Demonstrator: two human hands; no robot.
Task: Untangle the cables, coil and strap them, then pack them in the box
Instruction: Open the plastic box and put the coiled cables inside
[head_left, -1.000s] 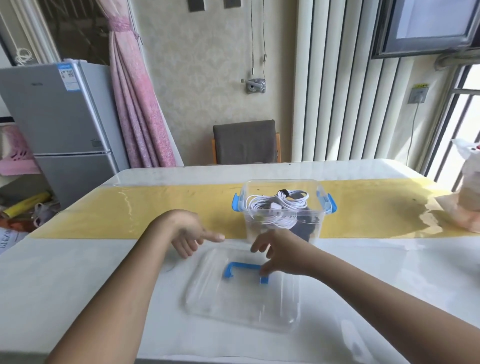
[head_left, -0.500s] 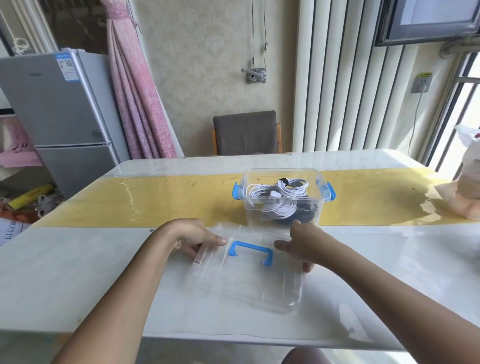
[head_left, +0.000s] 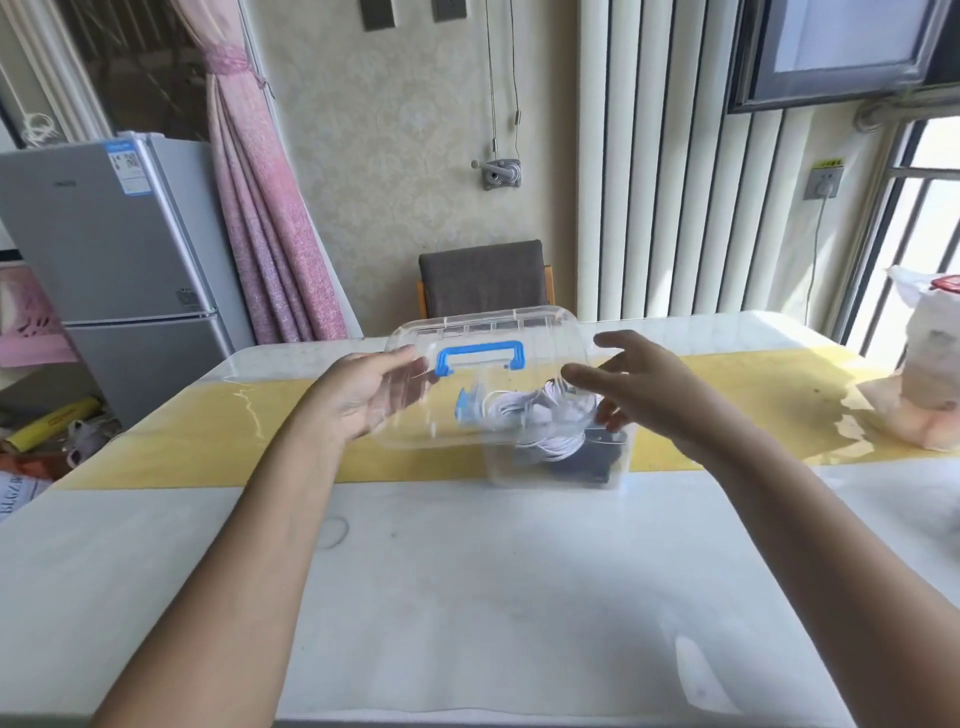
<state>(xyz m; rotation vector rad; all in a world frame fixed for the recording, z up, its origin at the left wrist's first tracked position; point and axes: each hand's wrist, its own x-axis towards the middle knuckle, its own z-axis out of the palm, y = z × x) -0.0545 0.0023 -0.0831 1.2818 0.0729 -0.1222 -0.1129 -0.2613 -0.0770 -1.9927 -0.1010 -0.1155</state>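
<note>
On the white worktop (head_left: 467, 571), the clear box (head_left: 550, 470) holds coiled cables (head_left: 550, 447). Our left hand (head_left: 358, 400) pinches the lid (head_left: 498, 379) above it; our right hand (head_left: 649, 395) rests at the lid's edge, fingers apart.

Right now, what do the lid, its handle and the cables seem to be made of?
The lid looks like clear, glossy hard plastic: the box and cables show through it. The handle: opaque blue plastic, smooth. The cables: white, likely plastic sheathing, too small to be sure.
</note>
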